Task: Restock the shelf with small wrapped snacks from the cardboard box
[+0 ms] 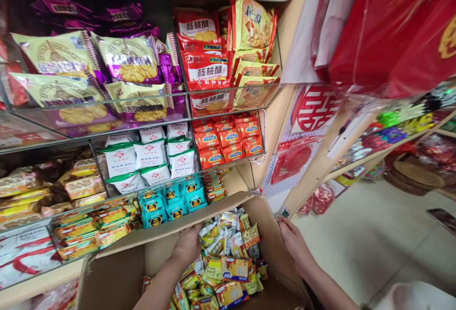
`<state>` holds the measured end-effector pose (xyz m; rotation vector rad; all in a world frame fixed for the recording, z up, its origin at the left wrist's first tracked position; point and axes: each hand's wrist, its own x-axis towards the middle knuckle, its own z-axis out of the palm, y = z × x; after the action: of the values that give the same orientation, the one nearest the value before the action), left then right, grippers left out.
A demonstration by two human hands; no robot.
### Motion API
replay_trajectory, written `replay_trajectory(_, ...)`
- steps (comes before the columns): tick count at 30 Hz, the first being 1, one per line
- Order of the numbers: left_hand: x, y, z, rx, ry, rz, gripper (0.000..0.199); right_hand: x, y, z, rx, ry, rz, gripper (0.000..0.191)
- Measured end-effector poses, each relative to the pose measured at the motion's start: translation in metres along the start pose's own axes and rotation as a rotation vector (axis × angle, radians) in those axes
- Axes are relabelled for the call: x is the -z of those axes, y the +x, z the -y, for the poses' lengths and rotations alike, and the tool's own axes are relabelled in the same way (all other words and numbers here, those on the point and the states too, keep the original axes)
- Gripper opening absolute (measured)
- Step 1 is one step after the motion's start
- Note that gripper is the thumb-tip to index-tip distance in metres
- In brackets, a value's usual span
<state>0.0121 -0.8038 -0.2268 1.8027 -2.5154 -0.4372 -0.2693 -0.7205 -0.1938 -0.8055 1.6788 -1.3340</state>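
Reaching with the left hand [188,244] into the cardboard box [111,277], beside loose wrapped snacks [228,258], with the right hand [291,239] by the box's right wall (cannot tell of any pinch in either). Might tip near the far shelves [43,283] and spill snacks, from uneven support.

The carton [110,272] is brown cardboard, matt, with a rough upper edge; snack packets [235,268] within are glossy, crinkled plastic film; large red packets [210,70], shiny plastic film; shelf fronts [32,132], clear, smooth, glossy, glass or plastic indeterminable; upright panel [290,30], pale, wood-like, smooth; hanging bag [384,39], clear glossy plastic; floor tiles [359,253], smooth, faintly reflective.
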Motion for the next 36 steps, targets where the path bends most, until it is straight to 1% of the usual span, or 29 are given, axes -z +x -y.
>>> replay_trajectory(2, -0.003, 0.002, -0.005, 0.028, 0.054, -0.022, 0.038, 0.0, 0.001, 0.0, 0.029, -0.009, 0.001, 0.027)
replay_trajectory(5, -0.004, -0.002, -0.012, 0.085, 0.124, -0.038, 0.04, -0.001, 0.0, 0.003, 0.052, -0.004, 0.012, 0.026)
replay_trajectory(7, -0.002, -0.005, -0.015, 0.102, 0.152, -0.025, 0.041, -0.001, -0.001, 0.005, 0.042, 0.003, 0.017, 0.026)
replay_trajectory(9, 0.001, -0.007, -0.015, 0.078, 0.157, 0.007, 0.037, -0.002, -0.001, 0.007, 0.03, -0.001, 0.017, 0.026)
replay_trajectory(11, 0.005, -0.007, -0.013, 0.037, 0.144, 0.041, 0.036, -0.002, -0.002, 0.007, 0.025, -0.006, 0.019, 0.025)
replay_trajectory(15, 0.008, -0.006, -0.002, 0.027, 0.094, 0.056, 0.056, -0.001, -0.001, 0.004, 0.003, 0.012, 0.034, 0.025)
replay_trajectory(17, 0.008, -0.007, 0.005, 0.031, 0.049, 0.058, 0.058, 0.0, 0.0, 0.003, -0.013, 0.027, 0.039, 0.024)
replay_trajectory(21, 0.009, -0.012, 0.019, 0.052, -0.075, 0.058, 0.052, 0.002, 0.0, 0.0, -0.045, 0.055, 0.048, 0.022)
replay_trajectory(24, 0.011, -0.017, 0.029, 0.076, -0.183, 0.038, 0.039, 0.001, 0.001, -0.001, -0.05, 0.063, 0.056, 0.021)
replay_trajectory(26, 0.014, -0.02, 0.035, 0.09, -0.263, 0.011, 0.029, 0.0, 0.002, -0.003, -0.054, 0.06, 0.057, 0.021)
replay_trajectory(28, 0.017, -0.024, 0.038, 0.112, -0.349, -0.031, 0.025, 0.001, 0.004, -0.004, -0.071, 0.05, 0.071, 0.023)
replay_trajectory(29, 0.019, -0.028, 0.039, 0.13, -0.396, -0.056, 0.025, 0.003, 0.004, -0.004, -0.06, 0.029, 0.058, 0.024)
replay_trajectory(30, 0.021, -0.032, 0.039, 0.158, -0.444, -0.083, 0.026, 0.005, 0.002, -0.003, -0.011, -0.005, 0.016, 0.025)
replay_trajectory(31, 0.023, -0.038, 0.038, 0.193, -0.495, -0.11, 0.028, 0.007, -0.001, -0.002, 0.088, -0.051, -0.053, 0.025)
replay_trajectory(33, 0.027, -0.054, 0.033, 0.264, -0.607, -0.152, 0.037, 0.009, -0.015, 0.003, 0.406, -0.146, -0.175, 0.019)
replay_trajectory(34, 0.029, -0.063, 0.028, 0.291, -0.668, -0.159, 0.041, 0.007, -0.024, 0.007, 0.567, -0.177, -0.172, 0.016)
replay_trajectory(35, 0.031, -0.072, 0.022, 0.309, -0.729, -0.157, 0.044, 0.002, -0.034, 0.01, 0.676, -0.191, -0.106, 0.014)
replay_trajectory(36, 0.032, -0.08, 0.014, 0.315, -0.785, -0.142, 0.046, -0.006, -0.044, 0.014, 0.707, -0.193, 0.009, 0.014)
